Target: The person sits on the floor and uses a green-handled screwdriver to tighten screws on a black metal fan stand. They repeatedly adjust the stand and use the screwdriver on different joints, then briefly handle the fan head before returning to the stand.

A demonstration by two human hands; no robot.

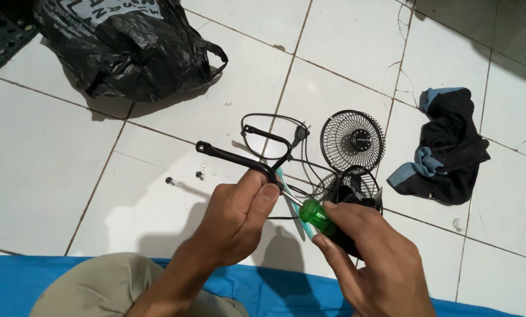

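Your right hand (371, 264) is closed around a green-handled screwdriver (310, 211), its tip aimed at the end of the black U-shaped bracket (239, 158) that your left hand (236, 223) pinches firmly just above your lap. The fan looks well taken apart: the front grille (352, 141) lies flat on the tiled floor (51, 170), the fan body (354, 191) sits behind your right hand, and loose screws (199, 174) lie nearby. Farther off rest a dark cloth (447, 152) and a black plastic bag (134, 47); the bracket work seems unfinished.
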